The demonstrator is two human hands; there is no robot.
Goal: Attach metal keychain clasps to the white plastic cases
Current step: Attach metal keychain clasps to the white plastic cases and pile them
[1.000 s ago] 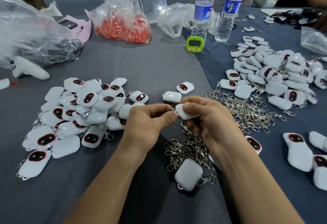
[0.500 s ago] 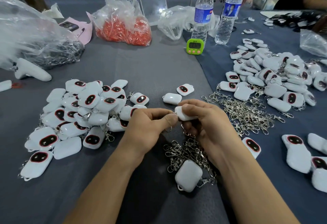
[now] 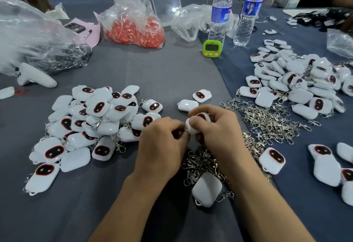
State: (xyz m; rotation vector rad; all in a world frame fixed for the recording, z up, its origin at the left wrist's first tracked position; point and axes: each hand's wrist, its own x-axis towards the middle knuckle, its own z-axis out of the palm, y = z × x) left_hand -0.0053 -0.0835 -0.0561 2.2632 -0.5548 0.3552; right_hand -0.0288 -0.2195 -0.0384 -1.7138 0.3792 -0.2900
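My right hand (image 3: 215, 129) grips a white plastic case (image 3: 193, 126) just above the table's middle. My left hand (image 3: 162, 142) meets it at the case's left end, fingertips pinched there; whatever it pinches is hidden by the fingers. A loose heap of metal clasps (image 3: 202, 163) lies under my hands, with a white case (image 3: 207, 189) resting on it. A bigger heap of clasps (image 3: 267, 119) lies to the right. A pile of cases with clasps (image 3: 91, 119) sits at left, another pile of cases (image 3: 301, 81) at right.
Two single cases (image 3: 188, 104) lie just beyond my hands. A green timer (image 3: 212, 48), two water bottles (image 3: 220, 12), a bag of red parts (image 3: 135, 26) and a clear bag of metal parts (image 3: 38, 47) stand at the back. Another person's arm shows at the far right.
The case has turned in my right hand and now sits deeper between the fingers. My left fingertips stay pinched at its left end. Both hands have hardly shifted.
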